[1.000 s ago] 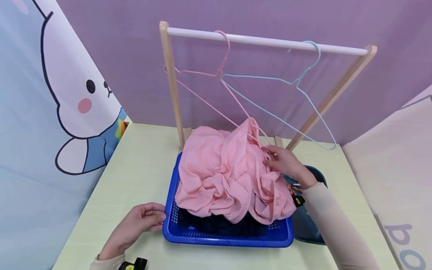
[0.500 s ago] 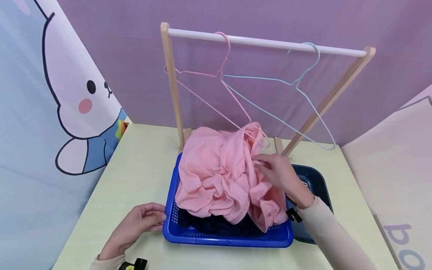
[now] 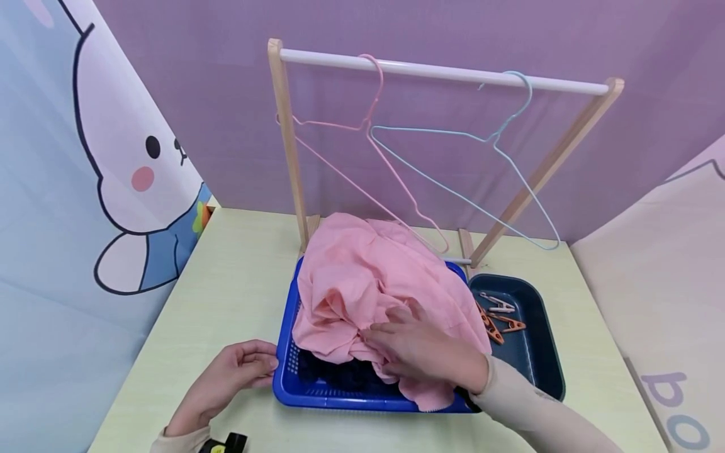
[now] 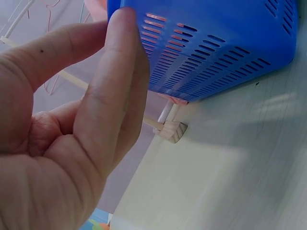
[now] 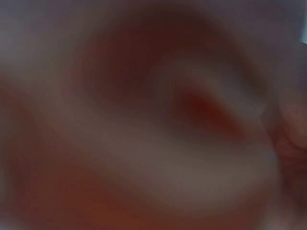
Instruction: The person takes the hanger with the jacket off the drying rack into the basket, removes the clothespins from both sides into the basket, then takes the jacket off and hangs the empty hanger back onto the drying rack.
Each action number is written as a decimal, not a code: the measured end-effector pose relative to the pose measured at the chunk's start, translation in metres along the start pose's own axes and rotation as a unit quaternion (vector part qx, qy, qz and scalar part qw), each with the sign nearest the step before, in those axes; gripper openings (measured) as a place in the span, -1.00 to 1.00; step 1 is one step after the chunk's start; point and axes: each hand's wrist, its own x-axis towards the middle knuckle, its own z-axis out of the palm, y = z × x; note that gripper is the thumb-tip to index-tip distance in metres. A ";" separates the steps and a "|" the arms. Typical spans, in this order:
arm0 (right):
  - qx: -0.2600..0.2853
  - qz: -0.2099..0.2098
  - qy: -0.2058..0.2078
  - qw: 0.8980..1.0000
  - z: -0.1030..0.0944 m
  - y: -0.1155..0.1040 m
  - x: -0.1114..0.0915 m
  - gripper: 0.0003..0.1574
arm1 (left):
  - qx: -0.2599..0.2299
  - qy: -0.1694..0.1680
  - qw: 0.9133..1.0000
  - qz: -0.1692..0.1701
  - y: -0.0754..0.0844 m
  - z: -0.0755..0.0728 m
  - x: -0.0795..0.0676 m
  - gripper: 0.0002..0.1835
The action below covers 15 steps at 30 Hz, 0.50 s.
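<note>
A bunched pink garment (image 3: 396, 264) lies heaped in the blue basket (image 3: 374, 402); its front edge shows small teeth like a zip. My right hand (image 3: 430, 349) is over the front of the heap, with fingers and thumb gripping a fold. Heavy blur in the right wrist view shows only reddish cloth close to the lens. At the basket's left side, my left hand (image 3: 235, 371) pinches the rim between thumb and fingers; the left wrist view shows the fingers (image 4: 108, 91) meeting the basket edge. Dark cloth (image 3: 334, 371) lies under the pink garment.
Behind the basket stands a wooden rack with a white rail (image 3: 430, 70). From it hang a pink hanger (image 3: 391, 167) and a light blue hanger (image 3: 447, 182). To the right, a dark tray (image 3: 546, 340) holds several clips (image 3: 498, 324).
My right hand has moved from the heap's back right to its front, drawing the garment's right side forward and off the pink hanger's lower corner. The left hand stays at the basket.
</note>
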 end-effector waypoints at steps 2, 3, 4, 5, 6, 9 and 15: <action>-0.035 0.002 -0.019 0.999 0.007 -0.003 0.003 -0.33 | 0.001 -0.001 1.000 0.001 0.000 0.000 0.000 -0.57; -0.043 0.001 -0.022 0.999 0.010 -0.004 0.005 -0.34 | 0.002 -0.002 1.000 0.002 0.000 0.000 0.000 -0.57; -0.048 0.002 -0.024 0.999 0.012 -0.005 0.006 -0.36 | 0.002 -0.002 1.000 0.003 0.000 0.000 0.000 -0.57; -0.051 0.004 -0.028 0.998 0.014 -0.005 0.008 -0.36 | 0.003 -0.003 1.000 0.004 0.001 0.000 0.000 -0.57; -0.052 0.003 -0.029 0.998 0.016 -0.005 0.009 -0.37 | 0.004 -0.003 1.000 0.006 0.001 0.000 -0.001 -0.57; -0.049 0.002 -0.034 0.998 0.018 -0.004 0.012 -0.36 | 0.006 -0.004 1.000 0.008 0.001 0.000 -0.001 -0.58; -0.006 -0.002 -0.064 0.998 -0.003 -0.003 0.006 -0.32 | 0.005 -0.006 1.000 0.007 0.002 0.001 -0.002 -0.58</action>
